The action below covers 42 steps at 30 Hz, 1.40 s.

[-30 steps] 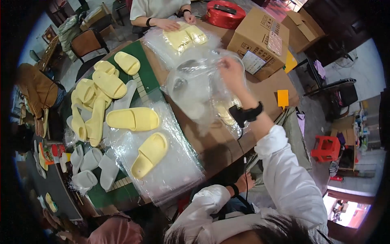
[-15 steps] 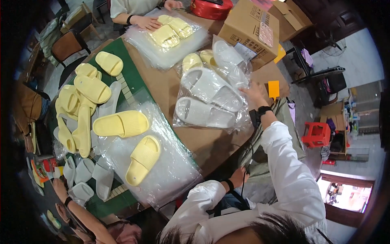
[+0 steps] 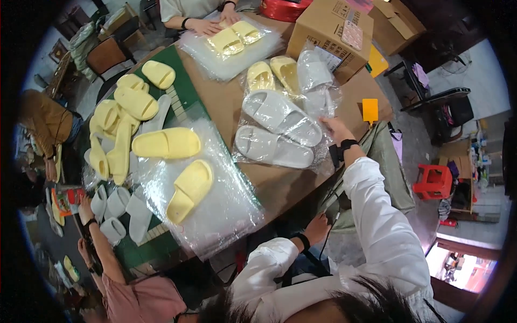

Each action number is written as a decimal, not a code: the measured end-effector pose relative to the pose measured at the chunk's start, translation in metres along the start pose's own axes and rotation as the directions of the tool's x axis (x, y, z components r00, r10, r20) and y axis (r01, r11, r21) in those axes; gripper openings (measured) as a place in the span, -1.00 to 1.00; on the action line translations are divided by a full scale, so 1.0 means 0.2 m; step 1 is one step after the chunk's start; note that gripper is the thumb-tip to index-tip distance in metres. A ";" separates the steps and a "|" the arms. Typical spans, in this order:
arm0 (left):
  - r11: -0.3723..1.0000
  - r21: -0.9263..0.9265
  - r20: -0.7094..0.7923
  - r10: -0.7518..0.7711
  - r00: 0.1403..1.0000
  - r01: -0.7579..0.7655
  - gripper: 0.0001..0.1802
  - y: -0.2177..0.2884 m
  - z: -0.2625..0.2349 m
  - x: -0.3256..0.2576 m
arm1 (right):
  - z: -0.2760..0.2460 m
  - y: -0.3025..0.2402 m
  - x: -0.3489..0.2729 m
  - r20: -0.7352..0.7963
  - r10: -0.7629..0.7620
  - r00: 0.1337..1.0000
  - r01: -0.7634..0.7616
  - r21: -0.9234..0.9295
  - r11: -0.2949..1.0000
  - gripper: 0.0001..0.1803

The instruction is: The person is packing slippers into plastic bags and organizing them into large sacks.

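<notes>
On the brown table before me lie grey slippers point(image 3: 274, 148) in clear plastic bags, with yellow slippers point(image 3: 260, 76) and another bagged grey slipper point(image 3: 314, 69) just beyond. My right hand point(image 3: 336, 131) is at the right edge of the nearest clear plastic bag point(image 3: 323, 153), its fingertips closed on the film. Lower down, off the table's edge, my left hand point(image 3: 316, 229) is curled beside a thin black cable point(image 3: 325, 246); whatever its fingers hold, if anything, is hidden. Left of the bagged slippers, two loose yellow slippers point(image 3: 167, 143) rest on a stack of clear bags point(image 3: 226, 199).
Yellow slippers point(image 3: 135, 103) and grey slippers point(image 3: 118, 202) pile up on the green mat point(image 3: 186, 97). Across the table a person's hands point(image 3: 203, 27) touch bagged yellow slippers. A cardboard box point(image 3: 328, 32) stands far right. Another person's arm point(image 3: 105, 242) reaches in from lower left.
My view has shifted slightly, and the table's left side appears further right. Across the table, the person's second hand has come onto the bagged yellow slippers. My right hand stays at the bag's edge.
</notes>
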<state>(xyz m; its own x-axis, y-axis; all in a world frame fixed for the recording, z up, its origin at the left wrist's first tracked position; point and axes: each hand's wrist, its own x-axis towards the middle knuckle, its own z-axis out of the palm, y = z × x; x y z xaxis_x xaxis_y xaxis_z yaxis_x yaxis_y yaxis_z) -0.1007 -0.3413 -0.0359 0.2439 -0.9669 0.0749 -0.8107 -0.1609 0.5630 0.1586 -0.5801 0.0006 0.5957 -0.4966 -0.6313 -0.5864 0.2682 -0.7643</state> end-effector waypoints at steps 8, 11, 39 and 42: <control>0.974 0.219 0.040 -0.065 0.997 0.054 -0.72 0.03 0.11 0.03 | -0.22 -0.09 -0.18 0.043 -0.226 0.973 0.221 0.100 0.970 -0.85; 0.964 0.217 0.291 -0.216 0.932 0.156 -0.69 0.02 -0.01 0.02 | -0.32 -0.15 -0.47 0.096 -0.354 0.930 0.335 0.173 0.926 -0.86; 0.881 0.467 0.599 -0.377 0.706 0.074 -0.52 0.47 0.11 0.28 | -1.26 0.96 -0.86 0.089 -0.244 0.966 0.172 -0.924 0.343 -0.55; 0.942 0.310 0.651 -0.307 0.694 0.126 -0.55 0.36 0.08 0.23 | -0.81 0.58 -0.87 0.035 -0.568 0.823 0.361 -0.803 0.474 -0.61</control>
<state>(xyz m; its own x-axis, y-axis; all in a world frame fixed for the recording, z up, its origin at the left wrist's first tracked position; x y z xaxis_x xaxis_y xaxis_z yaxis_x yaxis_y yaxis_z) -0.1572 -0.4017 -0.0049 0.0717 -0.7502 -0.6574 -0.8983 -0.3350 0.2843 -0.1020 -0.5963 0.0427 0.8420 -0.5319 -0.0901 -0.5035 -0.7148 -0.4853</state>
